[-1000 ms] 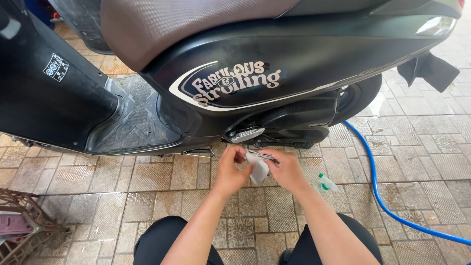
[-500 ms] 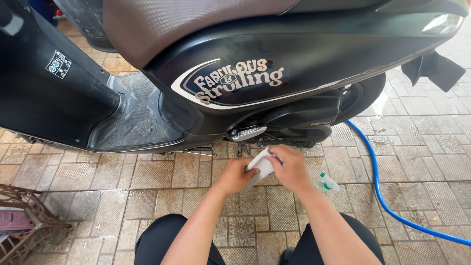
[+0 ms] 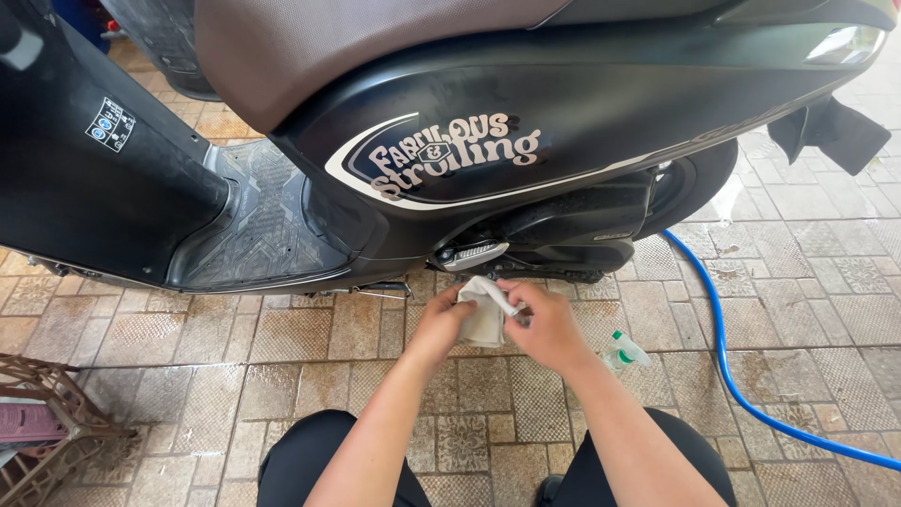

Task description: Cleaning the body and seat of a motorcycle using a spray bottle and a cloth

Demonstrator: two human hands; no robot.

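Observation:
A black scooter with a brown seat stands side-on in front of me on a tiled floor. Both my hands hold a small white cloth just below its footpeg. My left hand grips the cloth's left side, and my right hand pinches its right edge. The cloth is bunched between them, a little clear of the scooter's lower body.
A blue hose curves across the tiles at the right. A small clear bottle with a green cap lies by my right hand. A brown metal rack stands at the lower left. A dark rag hangs from the scooter's rear.
My hands have stayed under the scooter's footpeg and reworked the cloth between them, shifting slightly to the right. The view has tilted a little.

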